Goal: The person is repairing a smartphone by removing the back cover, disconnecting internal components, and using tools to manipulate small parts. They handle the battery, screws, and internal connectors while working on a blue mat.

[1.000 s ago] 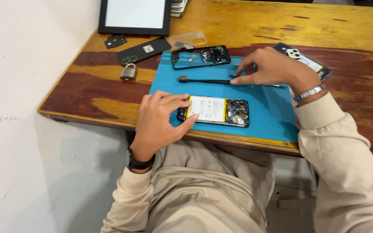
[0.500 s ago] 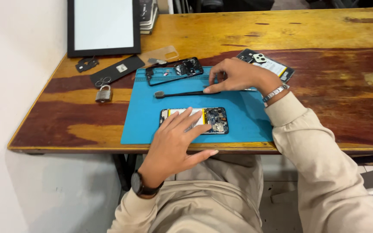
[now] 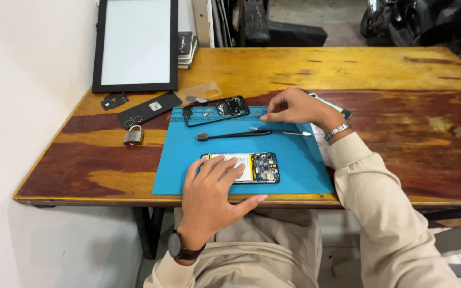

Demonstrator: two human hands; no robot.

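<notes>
An opened phone (image 3: pixel 257 167) with its battery and circuit board showing lies on the blue mat (image 3: pixel 305 170). My left hand (image 3: pixel 214 192) rests flat on the phone's left half with its fingers spread. My right hand (image 3: pixel 294 108) hovers at the mat's far edge with thumb and forefinger pinched together; whether something tiny sits between them cannot be told. Just under it lie thin metal tweezers (image 3: pixel 281 130) and a long black tool (image 3: pixel 233 135). A black phone frame (image 3: pixel 217 109) lies left of the right hand.
A padlock (image 3: pixel 133 136), a black back cover (image 3: pixel 148 109), a small black part (image 3: pixel 114 100) and a clear case (image 3: pixel 198 93) lie left of the mat. A white-faced tablet (image 3: pixel 137 45) leans at the back. Another phone (image 3: pixel 337 109) lies behind my right wrist.
My right hand lifted off the tools and moved to the mat's far edge, fingers pinched. My left hand stays on the opened phone. The view has tilted up.
</notes>
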